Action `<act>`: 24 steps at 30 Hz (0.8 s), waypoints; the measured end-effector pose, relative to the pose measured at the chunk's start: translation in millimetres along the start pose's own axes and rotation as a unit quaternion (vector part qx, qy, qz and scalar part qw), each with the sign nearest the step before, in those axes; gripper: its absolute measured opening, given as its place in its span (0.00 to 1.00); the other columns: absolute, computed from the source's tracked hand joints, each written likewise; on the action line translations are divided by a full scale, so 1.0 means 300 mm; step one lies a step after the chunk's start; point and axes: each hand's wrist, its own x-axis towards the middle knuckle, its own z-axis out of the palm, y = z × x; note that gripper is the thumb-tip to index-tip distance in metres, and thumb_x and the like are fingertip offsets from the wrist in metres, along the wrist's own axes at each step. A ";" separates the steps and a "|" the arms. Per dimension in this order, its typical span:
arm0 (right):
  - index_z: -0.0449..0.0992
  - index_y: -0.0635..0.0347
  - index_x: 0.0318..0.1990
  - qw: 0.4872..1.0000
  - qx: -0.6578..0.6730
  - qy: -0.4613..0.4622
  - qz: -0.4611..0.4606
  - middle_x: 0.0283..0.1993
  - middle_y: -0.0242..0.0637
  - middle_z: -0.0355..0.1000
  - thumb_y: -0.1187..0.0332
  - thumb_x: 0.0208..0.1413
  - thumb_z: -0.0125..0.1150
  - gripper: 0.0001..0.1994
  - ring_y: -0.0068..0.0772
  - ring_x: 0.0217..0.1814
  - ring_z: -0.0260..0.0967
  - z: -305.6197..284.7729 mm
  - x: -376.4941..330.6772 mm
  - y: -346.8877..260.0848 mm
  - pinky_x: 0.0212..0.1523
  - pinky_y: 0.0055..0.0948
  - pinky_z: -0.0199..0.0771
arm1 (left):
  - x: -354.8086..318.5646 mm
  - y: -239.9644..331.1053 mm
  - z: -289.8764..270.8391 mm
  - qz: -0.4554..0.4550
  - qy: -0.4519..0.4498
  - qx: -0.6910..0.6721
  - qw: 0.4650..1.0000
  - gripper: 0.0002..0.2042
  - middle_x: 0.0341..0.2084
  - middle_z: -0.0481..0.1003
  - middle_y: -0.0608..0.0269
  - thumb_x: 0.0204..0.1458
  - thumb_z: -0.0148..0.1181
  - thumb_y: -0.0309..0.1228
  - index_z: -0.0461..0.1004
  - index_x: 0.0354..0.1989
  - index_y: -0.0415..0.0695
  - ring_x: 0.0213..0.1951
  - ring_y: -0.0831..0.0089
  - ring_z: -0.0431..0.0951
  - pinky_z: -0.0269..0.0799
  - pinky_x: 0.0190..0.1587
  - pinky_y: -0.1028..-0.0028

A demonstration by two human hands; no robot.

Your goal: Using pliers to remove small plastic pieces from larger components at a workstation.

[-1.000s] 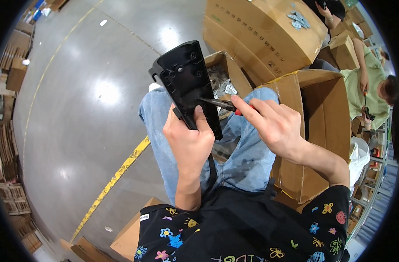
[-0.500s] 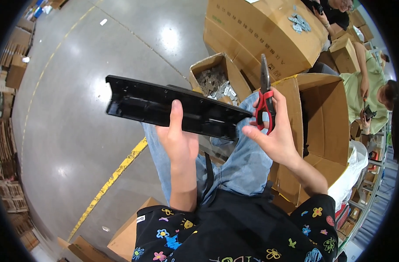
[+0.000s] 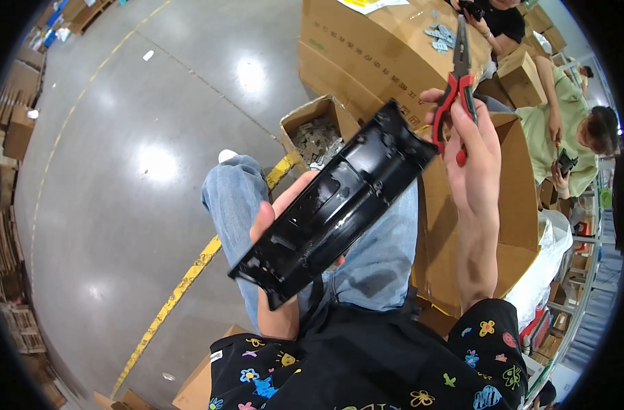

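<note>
A long black plastic housing (image 3: pixel 339 205), trough-shaped with ribs and small slots, is held over my lap. It slants from lower left to upper right. My left hand (image 3: pixel 263 222) is closed around it from beneath, thumb and fingers showing at its left edge. In my right hand (image 3: pixel 479 154) is a pair of needle-nose pliers (image 3: pixel 460 65) with red and black handles. Their jaws point up and look closed. The pliers are beside the housing's upper right end, without visibly gripping it.
A small carton (image 3: pixel 341 115) holding grey metal pieces (image 3: pixel 315 140) stands beyond my knees. Behind it is a large carton (image 3: pixel 367 51) with more grey pieces (image 3: pixel 440 37) on top. Another open carton (image 3: pixel 517 184) is at my right. Two people work at the upper right.
The housing has turned from nearly level to a steep slant, its right end raised and a ribbed side showing. My right hand has moved up and right with the pliers.
</note>
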 end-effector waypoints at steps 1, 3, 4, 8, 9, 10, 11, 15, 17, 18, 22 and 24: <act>0.61 0.64 0.43 0.999 0.002 -0.039 0.016 0.49 0.50 0.66 0.65 0.56 0.57 0.15 0.27 0.37 0.66 -0.014 -0.017 -0.003 0.38 0.24 0.68 | -0.004 -0.007 0.015 0.057 0.063 0.080 0.993 0.38 0.55 0.62 0.38 0.51 0.55 0.47 0.50 0.63 0.34 0.46 0.41 0.74 0.75 0.46 0.52; 0.63 0.62 0.40 0.989 0.045 -0.132 0.057 0.46 0.49 0.62 0.61 0.54 0.59 0.16 0.31 0.36 0.65 -0.032 -0.074 0.007 0.34 0.26 0.69 | 0.024 -0.024 0.067 0.132 0.161 0.171 0.963 0.37 0.57 0.61 0.43 0.46 0.57 0.42 0.52 0.62 0.35 0.53 0.52 0.71 0.74 0.50 0.62; 0.63 0.61 0.39 0.975 0.088 -0.187 0.081 0.43 0.47 0.61 0.61 0.52 0.61 0.16 0.33 0.33 0.66 -0.031 -0.111 0.015 0.30 0.25 0.69 | 0.030 -0.023 0.059 0.147 0.169 0.189 0.956 0.36 0.56 0.62 0.43 0.48 0.56 0.43 0.51 0.62 0.38 0.53 0.52 0.71 0.74 0.50 0.61; 0.48 0.61 0.66 0.876 0.276 -0.300 0.259 0.46 0.46 0.56 0.52 0.52 0.62 0.40 0.19 0.19 0.52 0.009 -0.306 0.020 0.17 0.15 0.50 | 0.045 -0.002 0.013 0.164 0.147 0.276 0.936 0.27 0.53 0.64 0.44 0.61 0.41 0.46 0.47 0.63 0.47 0.51 0.53 0.72 0.74 0.48 0.59; 0.49 0.65 0.63 0.845 0.267 -0.363 0.289 0.48 0.45 0.55 0.44 0.50 0.62 0.44 0.16 0.19 0.46 0.014 -0.304 0.029 0.18 0.16 0.48 | 0.049 -0.009 -0.011 0.183 0.175 0.308 0.917 0.25 0.52 0.65 0.45 0.62 0.37 0.48 0.48 0.62 0.46 0.49 0.53 0.74 0.75 0.47 0.59; 0.51 0.68 0.59 0.846 0.201 -0.366 0.331 0.46 0.43 0.54 0.36 0.45 0.60 0.47 0.16 0.19 0.45 0.028 -0.316 0.020 0.19 0.17 0.48 | 0.058 -0.022 -0.020 0.213 0.195 0.283 0.915 0.27 0.50 0.67 0.45 0.62 0.37 0.50 0.48 0.62 0.46 0.47 0.52 0.75 0.76 0.46 0.59; 0.52 0.68 0.56 0.852 0.202 -0.360 0.322 0.46 0.42 0.54 0.33 0.44 0.59 0.47 0.16 0.19 0.45 0.048 -0.330 0.029 0.20 0.17 0.47 | 0.061 -0.024 -0.018 0.197 0.163 0.287 0.923 0.28 0.50 0.67 0.44 0.61 0.37 0.51 0.48 0.62 0.46 0.47 0.52 0.75 0.76 0.46 0.59; 0.54 0.68 0.53 0.854 0.194 -0.361 0.321 0.44 0.38 0.54 0.29 0.43 0.54 0.47 0.17 0.19 0.46 0.073 -0.351 0.085 0.20 0.19 0.48 | 0.072 -0.042 0.000 0.203 0.122 0.334 0.912 0.29 0.50 0.66 0.41 0.60 0.37 0.53 0.47 0.62 0.45 0.46 0.51 0.75 0.77 0.44 0.59; 0.55 0.67 0.53 0.851 0.199 -0.361 0.325 0.41 0.37 0.53 0.29 0.44 0.53 0.46 0.16 0.18 0.45 0.075 -0.358 0.102 0.19 0.18 0.47 | 0.068 -0.047 -0.001 0.205 0.114 0.332 0.913 0.29 0.50 0.66 0.41 0.60 0.38 0.53 0.46 0.62 0.45 0.45 0.51 0.75 0.77 0.43 0.59; 0.55 0.67 0.53 0.851 0.199 -0.361 0.326 0.41 0.37 0.53 0.29 0.44 0.53 0.46 0.16 0.18 0.45 0.077 -0.362 0.100 0.19 0.18 0.47 | 0.066 -0.049 0.000 0.208 0.106 0.330 0.915 0.30 0.51 0.65 0.41 0.60 0.39 0.53 0.46 0.62 0.45 0.45 0.50 0.76 0.78 0.42 0.59; 0.55 0.67 0.53 0.866 0.175 -0.359 0.300 0.41 0.37 0.52 0.31 0.47 0.52 0.44 0.15 0.18 0.45 0.082 -0.389 0.088 0.19 0.17 0.46 | 0.057 -0.052 -0.002 0.203 0.093 0.335 0.915 0.30 0.50 0.65 0.41 0.59 0.41 0.53 0.45 0.62 0.46 0.44 0.49 0.76 0.78 0.42 0.58; 0.54 0.68 0.53 0.872 0.176 -0.352 0.292 0.40 0.37 0.52 0.31 0.48 0.51 0.44 0.14 0.18 0.45 0.082 -0.393 0.086 0.19 0.16 0.46 | 0.063 -0.060 0.009 0.210 0.110 0.335 0.912 0.31 0.50 0.65 0.41 0.58 0.44 0.53 0.45 0.61 0.46 0.44 0.49 0.76 0.78 0.42 0.57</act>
